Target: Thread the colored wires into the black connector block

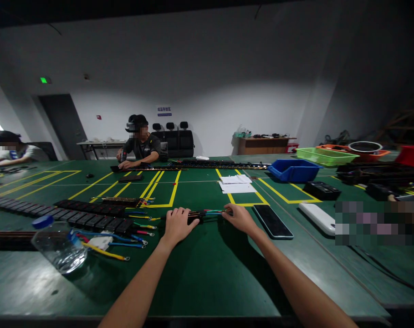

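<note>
The wire bundle (pixel 194 215) lies across the middle of the table (pixel 200 282), just right of the black chains (pixel 90 217). The left hand (pixel 180 224) has its fingers bent over the bundle and its thumb along the near side, seemingly pinning it so the loose wires (pixel 212 212) stay steady. The right hand (pixel 240 218) has its fingers drawn together, apparently pinching the wires' right ends; exactly how many wires, I cannot tell. Near left stands one bottle (pixel 65 250), by several ring-tipped wires too overlapped to count. On the right lie one phone (pixel 273 222) and one white case (pixel 316 218), probably set aside to leave the hands room. Farther off are at least two paper sheets (pixel 237 187), one blue bin (pixel 293 171) and two co-workers (pixel 147 148).
</note>
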### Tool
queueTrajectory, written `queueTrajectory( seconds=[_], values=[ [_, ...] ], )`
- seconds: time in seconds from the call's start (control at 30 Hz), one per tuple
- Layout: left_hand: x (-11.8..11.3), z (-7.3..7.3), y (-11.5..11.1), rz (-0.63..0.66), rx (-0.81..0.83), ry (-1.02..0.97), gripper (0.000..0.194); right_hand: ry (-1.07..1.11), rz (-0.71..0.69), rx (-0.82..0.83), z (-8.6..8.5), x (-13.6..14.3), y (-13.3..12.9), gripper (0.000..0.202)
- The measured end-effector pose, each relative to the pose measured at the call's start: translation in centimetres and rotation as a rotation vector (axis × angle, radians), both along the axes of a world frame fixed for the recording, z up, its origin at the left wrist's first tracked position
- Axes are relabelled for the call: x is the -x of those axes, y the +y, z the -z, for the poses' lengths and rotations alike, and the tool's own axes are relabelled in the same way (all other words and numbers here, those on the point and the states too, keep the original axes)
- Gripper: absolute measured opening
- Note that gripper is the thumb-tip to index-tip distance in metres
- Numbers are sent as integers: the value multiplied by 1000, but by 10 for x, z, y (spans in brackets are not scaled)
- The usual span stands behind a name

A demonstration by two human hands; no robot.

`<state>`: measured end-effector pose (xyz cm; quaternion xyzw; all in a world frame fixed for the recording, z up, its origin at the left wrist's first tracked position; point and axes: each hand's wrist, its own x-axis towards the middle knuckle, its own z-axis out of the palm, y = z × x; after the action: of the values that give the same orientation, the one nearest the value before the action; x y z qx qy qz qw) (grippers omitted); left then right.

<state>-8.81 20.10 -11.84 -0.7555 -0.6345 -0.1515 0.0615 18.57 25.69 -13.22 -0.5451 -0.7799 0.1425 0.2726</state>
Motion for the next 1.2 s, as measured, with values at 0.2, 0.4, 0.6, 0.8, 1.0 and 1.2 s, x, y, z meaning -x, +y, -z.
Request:
queueTrajectory(
  seconds=[0.2,0.4,0.6,0.8,1.0,1.2],
  values=[
    [1,1,1,8,15,7,61,-90,-62,8,-3,-4,-3,29],
    [2,2,1,1,-20,24,61,-86,4,-40,-5,-7,2,25],
    [3,1,2,8,9,13,63,-35,43,-35,-4,-6,3,30],
    [2,-1,3,3,19,15,63,77,94,-75,-5,-4,3,29],
    [2,-1,4,-6,32,27,62,232,110,-128,-9,-3,5,29],
    [2,-1,4,6,20,23,62,142,270,-87,-16,-1,-2,31]
  ],
)
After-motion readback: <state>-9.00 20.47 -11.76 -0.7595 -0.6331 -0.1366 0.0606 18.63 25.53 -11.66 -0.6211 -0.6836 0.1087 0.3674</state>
